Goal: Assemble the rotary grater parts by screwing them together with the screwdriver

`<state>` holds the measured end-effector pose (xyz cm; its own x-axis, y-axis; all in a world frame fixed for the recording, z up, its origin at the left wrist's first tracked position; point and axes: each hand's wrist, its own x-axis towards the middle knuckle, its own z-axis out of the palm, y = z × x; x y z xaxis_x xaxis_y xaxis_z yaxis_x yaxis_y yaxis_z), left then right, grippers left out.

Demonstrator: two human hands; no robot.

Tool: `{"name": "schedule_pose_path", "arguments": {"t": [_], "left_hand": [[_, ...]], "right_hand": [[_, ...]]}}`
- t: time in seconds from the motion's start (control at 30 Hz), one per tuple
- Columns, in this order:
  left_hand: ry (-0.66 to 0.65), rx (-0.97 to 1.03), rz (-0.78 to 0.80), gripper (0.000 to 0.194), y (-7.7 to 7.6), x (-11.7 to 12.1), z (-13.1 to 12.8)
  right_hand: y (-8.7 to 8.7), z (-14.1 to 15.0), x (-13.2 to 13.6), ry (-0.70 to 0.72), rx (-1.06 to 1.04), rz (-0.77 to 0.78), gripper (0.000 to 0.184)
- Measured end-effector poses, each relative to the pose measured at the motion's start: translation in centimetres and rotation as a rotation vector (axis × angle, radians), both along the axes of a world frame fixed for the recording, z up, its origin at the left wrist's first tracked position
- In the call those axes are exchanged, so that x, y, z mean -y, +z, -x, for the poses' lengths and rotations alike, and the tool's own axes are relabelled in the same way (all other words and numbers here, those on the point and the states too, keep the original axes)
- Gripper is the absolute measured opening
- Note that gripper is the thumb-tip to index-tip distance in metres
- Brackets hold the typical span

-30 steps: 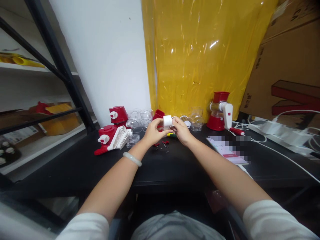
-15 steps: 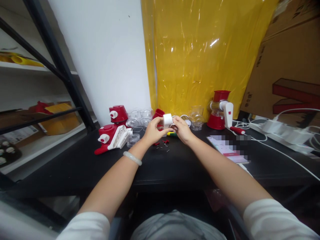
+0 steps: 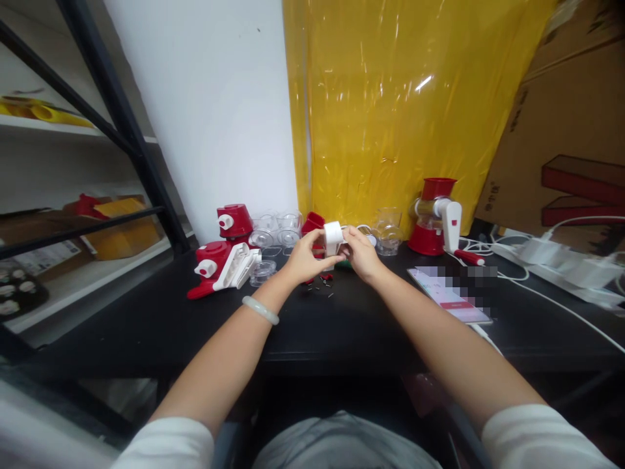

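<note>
- A white plastic part (image 3: 333, 232) is held up over the tabletop (image 3: 336, 332), between the two hands.
- Its long axis runs roughly 12 to 6 o'clock, rounded barrel end towards 12, narrower end down towards 6.
- The left hand (image 3: 306, 255) grasps it from the 9 o'clock side, thumb low and fingers bent around it.
- The right hand (image 3: 362, 255) is at its 3 o'clock side, fingers curled in; their tips are too small in view to tell whether they pinch the part or something tiny against it.
- Taking the white part as centre, small screws (image 3: 331, 294) and red pieces (image 3: 326, 278) lie at 6 o'clock.
- A green object (image 3: 345, 264) shows partly beneath the right hand, around 5.
- A red-and-white grinder (image 3: 428, 240) stands upright near 3; a tablet (image 3: 454, 305) lies flat towards 4.
- Clear cups (image 3: 289, 220) sit between 9 and 10, a red container (image 3: 312, 223) at 10.
- A red unit (image 3: 215, 251) with a white crank (image 3: 237, 264) is at 9.
</note>
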<state>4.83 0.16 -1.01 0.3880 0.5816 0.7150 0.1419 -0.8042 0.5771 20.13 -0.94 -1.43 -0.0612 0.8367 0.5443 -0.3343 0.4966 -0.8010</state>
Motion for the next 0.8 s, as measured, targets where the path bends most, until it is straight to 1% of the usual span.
{"name": "schedule_pose_path", "arguments": {"t": [0.07, 0.13, 0.2, 0.3, 0.37, 0.53, 0.63, 0.7, 0.8], "left_hand": [[-0.03, -0.031, 0.041, 0.051, -0.2, 0.1, -0.1], [-0.034, -0.067, 0.053, 0.046, -0.4, 0.1, -0.2], [-0.02, -0.085, 0.031, 0.044, -0.4, 0.1, -0.2], [0.006, -0.095, -0.024, 0.049, -0.4, 0.0, -0.1], [0.02, -0.1, -0.056, 0.051, -0.4, -0.1, -0.1], [0.075, -0.137, -0.132, 0.048, -0.6, -0.5, 0.2], [0.139, -0.178, -0.172, 0.046, -0.6, -0.6, 0.4], [0.184, -0.201, -0.2, 0.042, -0.5, -0.7, 0.5], [0.218, -0.218, -0.236, 0.036, -0.4, -0.7, 0.7]], "right_hand": [[-0.3, 0.0, -0.4, -0.042, -0.03, 0.013, 0.042], [-0.6, 0.0, -0.6, -0.08, -0.031, 0.016, 0.042], [-0.7, 0.0, -0.5, -0.112, 0.001, 0.009, 0.043], [-0.4, 0.0, 0.0, -0.182, 0.079, -0.006, 0.045], [-0.1, 0.1, 0.3, -0.205, 0.11, -0.015, 0.046], [-0.1, 0.3, 0.2, -0.184, 0.125, -0.022, 0.044], [-0.2, 0.3, -0.1, -0.164, 0.128, -0.035, 0.044], [-0.3, 0.3, -0.1, -0.139, 0.135, -0.047, 0.045], [-0.3, 0.3, 0.0, -0.109, 0.137, -0.066, 0.045]]}}
